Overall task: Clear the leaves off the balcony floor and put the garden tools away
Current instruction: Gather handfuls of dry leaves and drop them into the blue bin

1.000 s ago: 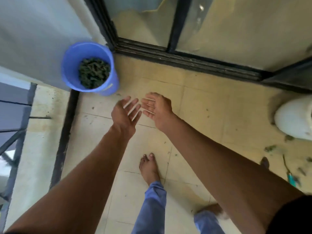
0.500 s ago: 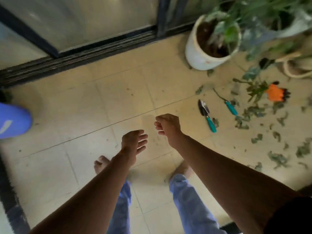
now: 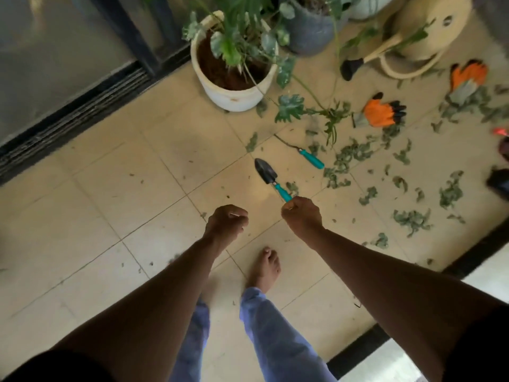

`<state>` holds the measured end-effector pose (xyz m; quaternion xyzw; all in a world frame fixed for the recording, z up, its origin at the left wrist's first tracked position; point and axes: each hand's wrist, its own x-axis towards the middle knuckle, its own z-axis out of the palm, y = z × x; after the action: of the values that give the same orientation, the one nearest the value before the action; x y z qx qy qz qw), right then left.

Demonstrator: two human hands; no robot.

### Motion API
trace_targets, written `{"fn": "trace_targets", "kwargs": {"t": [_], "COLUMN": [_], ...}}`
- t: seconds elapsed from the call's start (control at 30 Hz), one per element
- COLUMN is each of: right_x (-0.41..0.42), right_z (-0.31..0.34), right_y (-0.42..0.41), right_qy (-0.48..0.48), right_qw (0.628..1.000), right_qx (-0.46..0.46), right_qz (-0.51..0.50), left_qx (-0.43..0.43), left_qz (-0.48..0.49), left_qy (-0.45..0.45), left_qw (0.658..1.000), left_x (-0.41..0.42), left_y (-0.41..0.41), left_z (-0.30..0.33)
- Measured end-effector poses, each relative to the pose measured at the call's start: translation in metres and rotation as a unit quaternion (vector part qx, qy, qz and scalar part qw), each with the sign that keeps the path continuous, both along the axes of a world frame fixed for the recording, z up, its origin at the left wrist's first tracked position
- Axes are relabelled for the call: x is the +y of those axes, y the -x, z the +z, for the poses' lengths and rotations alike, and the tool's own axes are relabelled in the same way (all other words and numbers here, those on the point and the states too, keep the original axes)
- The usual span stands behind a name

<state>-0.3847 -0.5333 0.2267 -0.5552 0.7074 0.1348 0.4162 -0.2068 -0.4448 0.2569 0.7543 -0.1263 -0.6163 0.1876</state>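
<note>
Both arms stretched out over the tiled floor (image 3: 115, 205), person barefoot, blue trousers. Left hand (image 3: 226, 222) curled into a loose fist, nothing in it. Right hand (image 3: 302, 215) also curled, knuckles up; it overlaps the butt end of the trowel (image 3: 268, 176) handle in this view, can't tell whether it's actually gripping it or just above it. Trowel lies with black blade pointing away toward the white plant pot (image 3: 234, 89). Second teal-handled tool (image 3: 303, 154), thin metal prong, lies just beyond the trowel. Cut leaves (image 3: 410, 219) scattered across the tiles to the right, thickest near the two orange gloves (image 3: 381, 113). Tan watering can (image 3: 424, 31) at the back right, grey pot (image 3: 309, 28) beside the white one. Sliding door track (image 3: 71, 117) runs along the left.
</note>
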Motion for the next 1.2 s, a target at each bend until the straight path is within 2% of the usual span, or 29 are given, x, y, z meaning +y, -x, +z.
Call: {"fn": "trace_targets", "kwargs": {"t": [0.17, 0.37, 0.5, 0.63, 0.73, 0.87, 1.03, 1.1, 1.2], "right_x": [-0.022, -0.046, -0.063, -0.081, -0.088, -0.091, -0.1, -0.101, -0.103], "right_z": [-0.012, -0.038, -0.063, -0.104, -0.147, -0.211, -0.266, -0.28, -0.29], "right_y": [0.03, 0.051, 0.066, 0.083, 0.089, 0.096, 0.105, 0.109, 0.11], "right_qy": [0.008, -0.018, -0.021, -0.014, -0.005, 0.029, 0.068, 0.078, 0.097], "right_qw": [0.999, 0.999, 0.997, 0.99, 0.972, 0.946, 0.906, 0.881, 0.844], "right_qx": [-0.002, -0.028, -0.011, 0.009, 0.018, 0.011, -0.009, -0.028, -0.052], "right_qz": [0.039, 0.038, 0.071, 0.143, 0.236, 0.324, 0.417, 0.465, 0.524], "left_qx": [-0.002, 0.004, -0.018, 0.001, 0.033, -0.002, -0.058, -0.079, -0.105], "left_qz": [-0.045, -0.121, -0.164, -0.19, -0.205, -0.279, -0.426, -0.438, -0.405], "left_qy": [-0.018, -0.04, -0.071, -0.061, -0.055, -0.06, -0.039, -0.046, -0.043], "left_qw": [0.999, 0.992, 0.984, 0.98, 0.977, 0.958, 0.902, 0.894, 0.907], "left_x": [-0.033, -0.078, -0.107, -0.127, -0.139, -0.135, -0.134, -0.131, -0.126], "left_y": [0.011, 0.026, 0.041, 0.053, 0.062, 0.079, 0.106, 0.109, 0.109], "left_z": [-0.018, -0.048, -0.072, -0.11, -0.146, -0.221, -0.269, -0.283, -0.292]}}
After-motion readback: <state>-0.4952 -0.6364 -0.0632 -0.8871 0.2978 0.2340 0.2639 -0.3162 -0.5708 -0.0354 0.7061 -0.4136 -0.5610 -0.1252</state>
